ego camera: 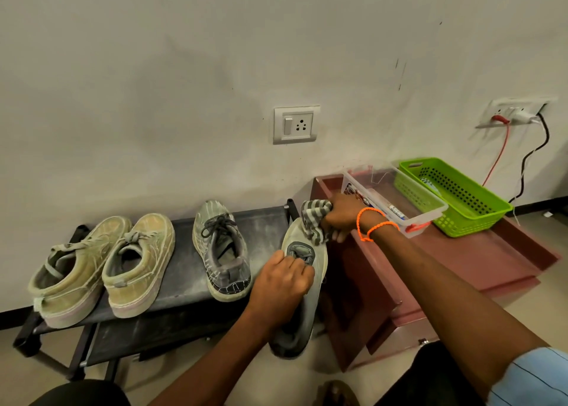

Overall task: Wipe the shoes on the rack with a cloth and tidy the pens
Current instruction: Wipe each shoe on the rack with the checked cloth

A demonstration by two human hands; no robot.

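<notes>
Dusty black rack (184,292) under you: your left hand (281,282) curls round the grey shoe (307,285) at its right end, sole up; your right hand (342,216) bunches the striped cloth (312,221) on the toe. Light and stiff-soled, so grip mid-shoe.

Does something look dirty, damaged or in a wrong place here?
The rack and the three shoes standing on it look dusty and streaked. The fourth shoe is off its place, gripped by the left hand while the right hand wipes its toe with the striped cloth. Nothing looks broken.
</notes>
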